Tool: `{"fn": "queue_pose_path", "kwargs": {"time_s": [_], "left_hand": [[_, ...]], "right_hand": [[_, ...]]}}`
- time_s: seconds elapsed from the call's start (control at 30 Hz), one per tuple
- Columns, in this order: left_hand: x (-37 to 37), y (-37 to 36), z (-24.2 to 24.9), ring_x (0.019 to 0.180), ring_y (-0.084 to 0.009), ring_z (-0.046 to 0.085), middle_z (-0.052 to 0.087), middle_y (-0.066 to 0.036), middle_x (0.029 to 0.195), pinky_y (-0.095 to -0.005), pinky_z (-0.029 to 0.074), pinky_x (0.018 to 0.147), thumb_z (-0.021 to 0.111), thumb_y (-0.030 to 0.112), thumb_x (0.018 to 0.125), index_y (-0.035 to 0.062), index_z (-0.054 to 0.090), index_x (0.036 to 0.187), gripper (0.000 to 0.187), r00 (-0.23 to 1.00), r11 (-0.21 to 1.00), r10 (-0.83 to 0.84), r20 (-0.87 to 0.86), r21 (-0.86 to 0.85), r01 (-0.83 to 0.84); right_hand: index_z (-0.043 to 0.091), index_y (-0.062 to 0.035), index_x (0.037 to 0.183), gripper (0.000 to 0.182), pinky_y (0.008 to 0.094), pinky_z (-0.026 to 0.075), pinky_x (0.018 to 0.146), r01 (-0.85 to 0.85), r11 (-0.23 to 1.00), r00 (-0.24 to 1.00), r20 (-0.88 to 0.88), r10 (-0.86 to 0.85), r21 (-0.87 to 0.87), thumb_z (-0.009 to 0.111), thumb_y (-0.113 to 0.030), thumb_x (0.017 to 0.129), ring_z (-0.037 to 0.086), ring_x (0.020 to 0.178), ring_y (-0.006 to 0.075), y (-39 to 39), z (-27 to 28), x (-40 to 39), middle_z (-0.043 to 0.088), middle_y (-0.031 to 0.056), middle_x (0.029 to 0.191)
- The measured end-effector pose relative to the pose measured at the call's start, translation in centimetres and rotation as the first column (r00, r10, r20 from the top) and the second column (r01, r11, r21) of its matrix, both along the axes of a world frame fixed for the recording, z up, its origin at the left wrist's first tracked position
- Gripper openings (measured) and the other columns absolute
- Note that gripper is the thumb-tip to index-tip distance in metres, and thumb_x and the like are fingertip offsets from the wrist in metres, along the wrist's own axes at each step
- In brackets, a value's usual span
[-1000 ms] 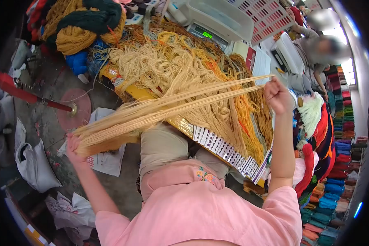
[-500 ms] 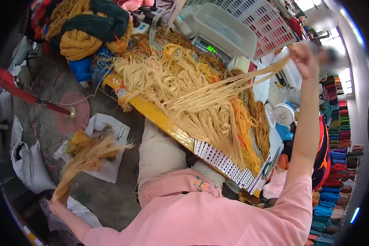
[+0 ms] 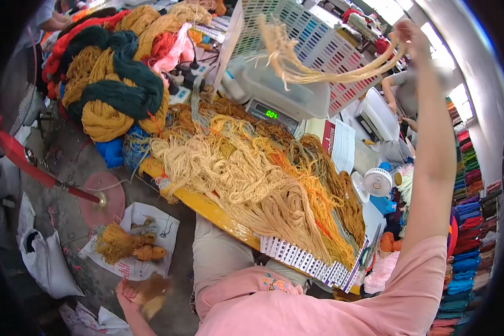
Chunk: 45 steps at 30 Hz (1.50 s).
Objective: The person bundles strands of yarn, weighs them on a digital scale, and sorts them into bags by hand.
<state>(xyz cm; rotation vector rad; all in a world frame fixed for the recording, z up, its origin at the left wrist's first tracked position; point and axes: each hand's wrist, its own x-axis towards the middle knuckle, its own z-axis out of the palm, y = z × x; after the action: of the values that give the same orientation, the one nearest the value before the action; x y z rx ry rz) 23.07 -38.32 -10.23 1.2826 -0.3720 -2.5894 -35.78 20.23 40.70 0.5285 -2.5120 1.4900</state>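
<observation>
Raised at the upper right, my right hand (image 3: 410,35) grips one end of a pale yarn strand (image 3: 341,77), whose loose end swings out in front of the perforated basket (image 3: 341,50). Low on the left, my left hand (image 3: 127,292) is closed on a tan yarn bundle (image 3: 153,297), which is blurred. Between my hands, a pile of cream yarn (image 3: 224,168) covers much of the yellow board (image 3: 207,210), with orange yarn (image 3: 313,193) along its right side. White cards with dark holes (image 3: 297,260) lie at the board's lower edge.
A lit scale (image 3: 271,115) and clear tub (image 3: 285,84) stand behind the pile. Green and mustard skeins (image 3: 117,92) are heaped at upper left. On the floor are a red stand (image 3: 39,168) and a sheet with yarn (image 3: 145,215). A co-worker's arms (image 3: 391,95) show at upper right.
My right hand has moved up and the pale strand has swung off the pile. My left hand has moved right with its bundle. The view has shifted, and the scale reads 0.05 instead of 0.04.
</observation>
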Motion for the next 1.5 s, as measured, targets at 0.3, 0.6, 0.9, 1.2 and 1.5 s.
{"fn": "queue_pose_path", "kwargs": {"time_s": [0.3, 0.6, 0.9, 1.2, 1.5], "left_hand": [[-7.2, 7.3, 4.3, 0.072, -0.0165, 0.056, 0.057, -0.006, 0.081, -0.0276, 0.047, 0.048, 0.052, 0.023, 0.076, 0.0088, 0.052, 0.077, 0.014, 0.979, 0.976, -0.18, 0.098, -0.105, 0.19], [-9.4, 10.2, 7.3, 0.037, -0.007, 0.032, 0.034, 0.003, 0.046, -0.0199, 0.028, 0.036, 0.038, 0.026, 0.083, 0.0082, 0.05, 0.08, 0.022, 0.842, 0.839, -0.518, -0.15, 0.1, 0.534], [-15.1, 14.8, 12.1, 0.043, -0.0067, 0.036, 0.041, 0.001, 0.054, -0.0195, 0.029, 0.041, 0.039, 0.022, 0.083, 0.0056, 0.052, 0.089, 0.021, 0.529, 0.618, -0.717, -0.454, -0.063, 0.783], [-17.7, 21.3, 14.6, 0.051, -0.0108, 0.044, 0.048, -0.004, 0.064, -0.0206, 0.037, 0.045, 0.045, 0.014, 0.08, 0.0007, 0.053, 0.08, 0.016, 0.694, 0.742, -0.669, -0.267, -0.298, 0.601], [-21.6, 25.5, 18.2, 0.084, -0.0193, 0.052, 0.052, -0.011, 0.095, -0.0313, 0.042, 0.072, 0.036, 0.023, 0.085, -0.0019, 0.046, 0.099, 0.03, 0.739, 0.81, -0.582, -0.339, -0.319, 0.492]], "right_hand": [[0.054, -0.0049, 0.08, 0.017, 0.038, 0.044, 0.064, 0.119, 0.244, 0.992, -0.107, -0.064, 0.962, 0.047, -0.017, 0.071, 0.055, 0.075, 0.0292, -11.8, -22.6, 4.9, 0.056, 0.014, 0.081], [0.052, -0.005, 0.086, 0.017, 0.0338, 0.042, 0.062, -0.215, 0.818, 0.971, 0.027, 0.237, 0.534, 0.049, -0.015, 0.072, 0.051, 0.073, 0.0256, -13.1, -31.6, 22.9, 0.052, 0.0107, 0.084], [0.049, -0.0057, 0.092, 0.024, 0.0359, 0.04, 0.074, -0.379, 0.582, 0.91, 0.177, 0.374, 0.719, 0.048, -0.011, 0.069, 0.048, 0.086, 0.0286, -19.1, -33.9, 21.0, 0.046, 0.0133, 0.098], [0.05, -0.0038, 0.092, 0.022, 0.0324, 0.037, 0.076, -0.281, 0.921, 0.954, -0.031, 0.299, 0.269, 0.053, -0.01, 0.071, 0.044, 0.091, 0.0276, -19.2, -33.5, 26.4, 0.042, 0.0152, 0.098], [0.056, -0.0015, 0.075, 0.005, 0.0205, 0.037, 0.051, -0.174, 0.942, 0.793, 0.525, 0.308, -0.288, 0.055, -0.005, 0.071, 0.047, 0.063, 0.0074, -18.9, -31.2, 31.1, 0.049, 0.0034, 0.067]]}}
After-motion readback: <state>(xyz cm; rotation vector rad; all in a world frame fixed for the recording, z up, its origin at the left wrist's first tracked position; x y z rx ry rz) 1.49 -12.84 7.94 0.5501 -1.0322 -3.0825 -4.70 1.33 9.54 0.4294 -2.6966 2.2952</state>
